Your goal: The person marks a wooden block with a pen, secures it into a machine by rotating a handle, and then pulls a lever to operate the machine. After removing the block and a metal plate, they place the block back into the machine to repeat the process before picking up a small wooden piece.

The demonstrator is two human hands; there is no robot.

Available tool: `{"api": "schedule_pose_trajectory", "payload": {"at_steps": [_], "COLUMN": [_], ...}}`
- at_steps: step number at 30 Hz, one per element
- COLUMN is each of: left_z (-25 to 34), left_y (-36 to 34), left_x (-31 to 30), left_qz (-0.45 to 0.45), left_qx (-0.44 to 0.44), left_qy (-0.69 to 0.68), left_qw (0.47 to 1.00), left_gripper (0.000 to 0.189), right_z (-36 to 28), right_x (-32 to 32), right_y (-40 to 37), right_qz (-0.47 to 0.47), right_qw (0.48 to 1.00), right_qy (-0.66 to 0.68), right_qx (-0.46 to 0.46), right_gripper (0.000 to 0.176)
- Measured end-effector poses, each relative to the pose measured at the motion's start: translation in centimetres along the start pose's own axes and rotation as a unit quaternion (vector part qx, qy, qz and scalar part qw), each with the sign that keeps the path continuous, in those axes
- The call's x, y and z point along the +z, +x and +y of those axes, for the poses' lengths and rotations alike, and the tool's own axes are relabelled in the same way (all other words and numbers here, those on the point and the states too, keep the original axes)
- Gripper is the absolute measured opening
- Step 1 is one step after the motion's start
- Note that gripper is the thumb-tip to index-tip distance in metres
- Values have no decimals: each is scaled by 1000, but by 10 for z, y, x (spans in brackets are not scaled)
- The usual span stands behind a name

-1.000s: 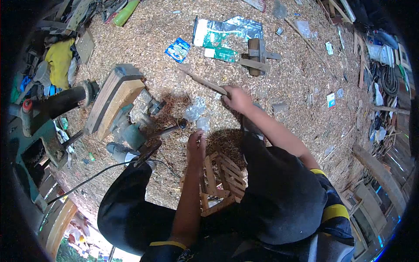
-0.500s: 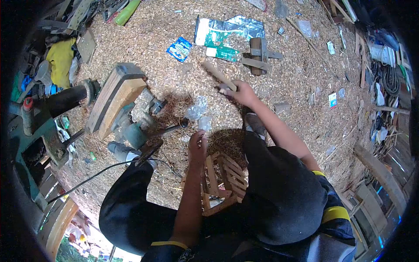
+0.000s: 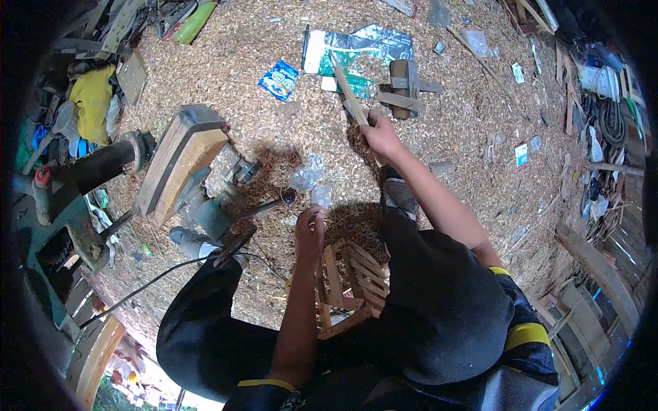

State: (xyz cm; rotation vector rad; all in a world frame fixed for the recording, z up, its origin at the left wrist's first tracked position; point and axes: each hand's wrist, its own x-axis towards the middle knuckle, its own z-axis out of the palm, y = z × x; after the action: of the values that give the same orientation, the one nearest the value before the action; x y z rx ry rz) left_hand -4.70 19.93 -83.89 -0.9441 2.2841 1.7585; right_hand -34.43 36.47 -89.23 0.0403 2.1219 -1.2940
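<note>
My right hand (image 3: 382, 137) is wrapped round a long, narrow wooden stick (image 3: 349, 94), which points up and slightly left over the floor. Its lower end shows just below the hand. My left hand (image 3: 310, 231) hangs in front of my lap with its fingers curled; what it holds, if anything, is too small to name. Just above that hand lies clear plastic (image 3: 321, 195) on the wood chips. Below and right of it stands a slatted wooden crate (image 3: 334, 277).
At the left, a machine (image 3: 86, 171) has a curved wooden block (image 3: 188, 168) beside it. A wooden tool with metal (image 3: 403, 89), a blue packet (image 3: 279, 80) and green-and-silver packaging (image 3: 373, 44) lie ahead. A cable (image 3: 140, 282) crosses near my foot.
My right hand has turned the stick more upright, and its lower end now shows below the hand. The view has shifted slightly. My left hand has barely moved.
</note>
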Motion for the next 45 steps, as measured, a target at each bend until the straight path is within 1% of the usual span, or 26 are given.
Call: {"api": "schedule_pose_trajectory", "payload": {"at_steps": [2, 3, 6, 8, 9, 11, 12, 13, 14, 15, 16, 17, 19, 20, 21, 24, 26, 29, 32, 33, 36, 37, 40, 41, 43, 45], "left_z": [-4, 0, 17, 33, 37, 46, 64, 93, 113, 120, 132, 145, 183, 205, 234, 290, 315, 373, 406, 415, 421, 426, 417, 413, 398, 381], "left_y": [5, 6, 10, 16, 21, 30, 33, 34, 38, 44, 49, 52, 57, 58, 57, 55, 57, 32, 6, -2, -18, -27, -39, -40, -30, -27], "left_x": [-1, -2, -3, -2, -3, -4, -6, -11, -15, -16, -17, -17, -23, -31, -40, -71, -91, -124, -156, -167, -198, -211, -234, -239, -236, -227], "left_qz": [-3, -8, -16, -16, -22, -33, -43, -52, -61, -67, -64, -61, -47, -48, -50, -13, 24, 64, 42, 37, -3, -18, -69, -89, -99, -104], "left_qx": [38, 32, 4, -26, -11, 17, 15, 13, 13, 47, 57, 68, 85, 51, 17, 114, 115, 111, 166, 169, 177, 158, 153, 131, 78, 30], "left_qy": [37, 32, 23, 30, 33, 39, 21, 4, -13, -9, -35, -62, -98, -131, -166, -204, -302, -413, -424, -414, -388, -405, -478, -492, -531, -557], "left_qw": [999, 999, 1000, 999, 999, 999, 999, 999, 998, 997, 996, 994, 990, 989, 985, 972, 946, 902, 889, 894, 905, 900, 862, 856, 838, 823], "left_gripper": [23, 23, 24, 25, 25, 25, 25, 26, 26, 27, 27, 27, 27, 28, 29, 35, 41, 45, 48, 45, 46, 43, 37, 30, 28, 28], "right_z": [-13, -13, -12, -37, -50, -51, -49, -48, -58, -72, -83, -94, -116, -127, -170, -224, -273, -322, -371, -379, -395, -401, -425, -432, -440, -443], "right_x": [-1, -1, 3, -6, -11, -15, -17, -18, -24, -33, -41, -47, -64, -70, -80, -105, -123, -143, -142, -139, -127, -121, -100, -97, -92, -91], "right_y": [-5, -5, -5, -17, -23, -23, -22, -23, -27, -31, -34, -36, -41, -46, -71, -98, -134, -174, -235, -247, -278, -285, -321, -328, -334, -325], "right_qz": [-9, -14, -14, -20, -23, 2, 13, 33, 32, 33, 34, 30, 38, 40, 55, 17, 15, 69, 94, 99, 114, 120, 147, 158, 176, 161], "right_qw": [999, 997, 998, 996, 996, 998, 996, 997, 995, 993, 990, 989, 984, 982, 974, 975, 969, 919, 893, 891, 883, 879, 860, 854, 844, 846], "right_qy": [16, 24, 60, 79, 87, 31, 2, -5, -20, -35, -51, -19, -8, -5, -44, -24, -51, -138, -182, -185, -195, -203, -220, -247, -299, -340], "right_qx": [44, 66, 32, 19, 14, -54, -89, -71, -87, -106, -125, -147, -173, -185, -213, -219, -240, -362, -400, -404, -411, -414, -437, -430, -409, -378], "right_gripper": [51, 51, 46, 42, 41, 38, 37, 34, 34, 33, 32, 30, 30, 30, 27, 25, 24, 21, 21, 22, 23, 27, 33, 34, 38, 40]}}
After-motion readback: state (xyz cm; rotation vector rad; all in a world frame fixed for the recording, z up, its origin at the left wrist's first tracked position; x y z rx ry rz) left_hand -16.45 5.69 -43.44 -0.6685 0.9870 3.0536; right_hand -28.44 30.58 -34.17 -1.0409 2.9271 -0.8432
